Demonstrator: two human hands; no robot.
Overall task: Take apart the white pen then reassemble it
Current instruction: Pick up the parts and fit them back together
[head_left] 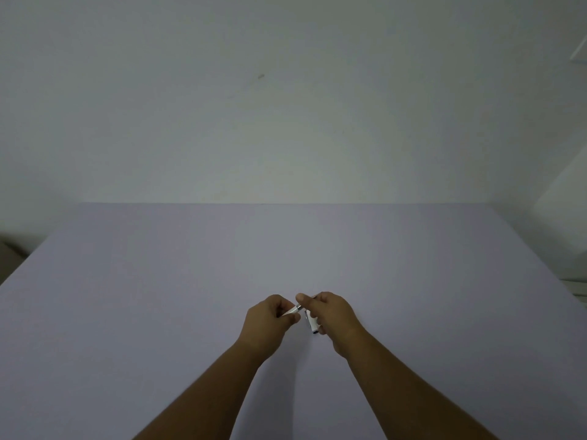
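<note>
Both hands meet over the middle of the lavender table (158,281), holding the white pen. My left hand (268,319) pinches the white barrel (291,311), whose silver-ringed end points up and right. My right hand (332,314) grips that silver end with thumb and forefinger. A second white piece, the pen cap (313,323) with a metal clip and dark end, hangs down from my right palm. The pen's tip is hidden by my fingers.
A plain white wall (286,106) rises behind the table's far edge. A white cabinet-like block (565,217) stands at the right. The table's left edge drops off near a dark floor corner (12,255).
</note>
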